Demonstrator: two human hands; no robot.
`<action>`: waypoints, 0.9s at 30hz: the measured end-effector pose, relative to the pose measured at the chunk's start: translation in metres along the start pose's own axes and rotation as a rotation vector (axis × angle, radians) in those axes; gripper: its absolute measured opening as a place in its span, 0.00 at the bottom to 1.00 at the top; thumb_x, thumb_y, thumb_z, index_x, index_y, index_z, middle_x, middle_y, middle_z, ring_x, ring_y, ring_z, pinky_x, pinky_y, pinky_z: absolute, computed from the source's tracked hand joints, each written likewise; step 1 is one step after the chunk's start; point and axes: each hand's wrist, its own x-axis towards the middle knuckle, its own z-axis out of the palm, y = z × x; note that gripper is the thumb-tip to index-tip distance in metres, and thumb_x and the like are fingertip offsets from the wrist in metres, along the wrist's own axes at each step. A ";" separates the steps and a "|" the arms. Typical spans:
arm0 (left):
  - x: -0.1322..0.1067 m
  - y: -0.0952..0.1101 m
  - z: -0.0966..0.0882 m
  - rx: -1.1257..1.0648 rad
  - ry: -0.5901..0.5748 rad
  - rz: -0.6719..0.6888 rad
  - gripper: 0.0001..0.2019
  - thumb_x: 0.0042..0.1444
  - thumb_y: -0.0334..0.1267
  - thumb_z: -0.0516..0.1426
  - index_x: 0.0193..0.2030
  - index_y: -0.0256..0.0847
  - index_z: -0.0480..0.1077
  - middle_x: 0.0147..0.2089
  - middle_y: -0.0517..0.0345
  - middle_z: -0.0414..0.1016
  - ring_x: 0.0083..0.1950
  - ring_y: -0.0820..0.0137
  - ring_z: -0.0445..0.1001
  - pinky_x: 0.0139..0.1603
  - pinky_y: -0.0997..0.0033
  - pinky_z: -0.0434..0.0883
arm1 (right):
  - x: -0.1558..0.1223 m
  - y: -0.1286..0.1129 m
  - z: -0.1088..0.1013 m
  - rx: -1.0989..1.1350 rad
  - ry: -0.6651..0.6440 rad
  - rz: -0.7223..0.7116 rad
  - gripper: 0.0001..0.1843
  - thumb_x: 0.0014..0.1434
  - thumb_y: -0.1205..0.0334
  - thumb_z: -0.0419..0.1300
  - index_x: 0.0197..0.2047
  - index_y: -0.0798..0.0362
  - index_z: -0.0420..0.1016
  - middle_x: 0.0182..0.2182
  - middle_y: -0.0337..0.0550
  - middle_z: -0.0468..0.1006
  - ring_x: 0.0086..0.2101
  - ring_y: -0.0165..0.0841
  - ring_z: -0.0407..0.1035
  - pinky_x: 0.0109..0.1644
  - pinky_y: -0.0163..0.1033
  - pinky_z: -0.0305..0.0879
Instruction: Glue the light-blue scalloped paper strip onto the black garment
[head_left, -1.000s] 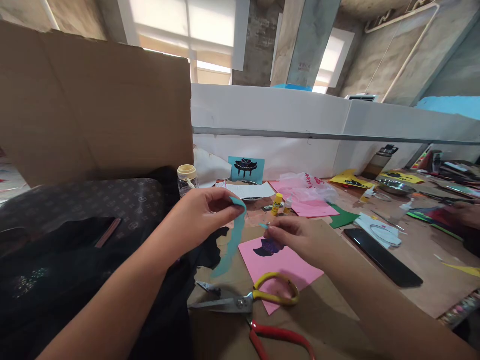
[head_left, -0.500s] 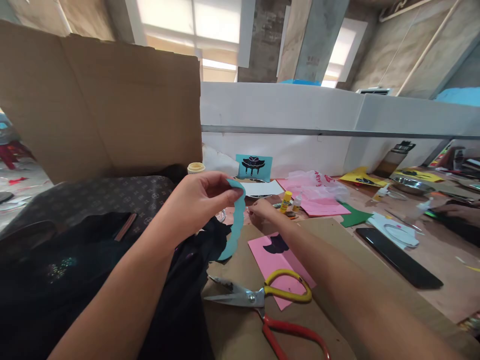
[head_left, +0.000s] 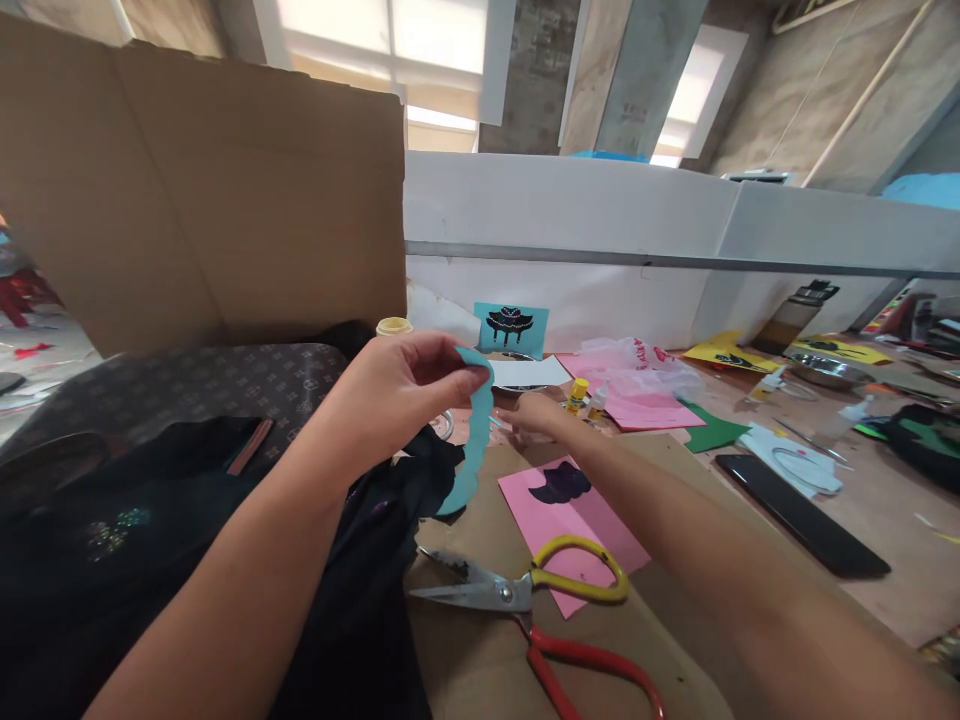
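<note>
My left hand (head_left: 397, 385) pinches the top of a wavy teal paper strip (head_left: 472, 440), which hangs down over the brown cardboard sheet (head_left: 465, 660). My right hand (head_left: 538, 415) reaches forward and rests low on the table near a small yellow glue bottle (head_left: 576, 395); its fingers are closed together and I cannot make out what they hold. Just below it lies a pink card (head_left: 570, 525) with a black cut-out shape (head_left: 561, 484). Scissors (head_left: 525, 600) with one yellow and one red handle lie on the card's near edge.
A dark patterned bag (head_left: 172, 400) and black fabric fill the left. A big cardboard panel (head_left: 202, 190) stands behind. A teal card with a black figure (head_left: 511, 328), pink sheets (head_left: 637, 405), a black phone (head_left: 802, 515), a metal bowl (head_left: 821, 370) and paper scraps lie around.
My right hand moved from over the pink card forward toward the glue bottle and settled on the table. The left hand kept the teal strip raised, drifting slightly right.
</note>
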 end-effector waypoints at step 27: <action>-0.018 -0.074 0.103 0.095 -0.274 -0.096 0.22 0.60 0.47 0.61 0.56 0.36 0.74 0.46 0.49 0.82 0.42 0.64 0.80 0.44 0.65 0.76 | -0.166 0.015 0.014 1.030 -0.137 -0.029 0.21 0.60 0.44 0.64 0.32 0.55 0.78 0.29 0.46 0.81 0.27 0.31 0.72 0.32 0.37 0.70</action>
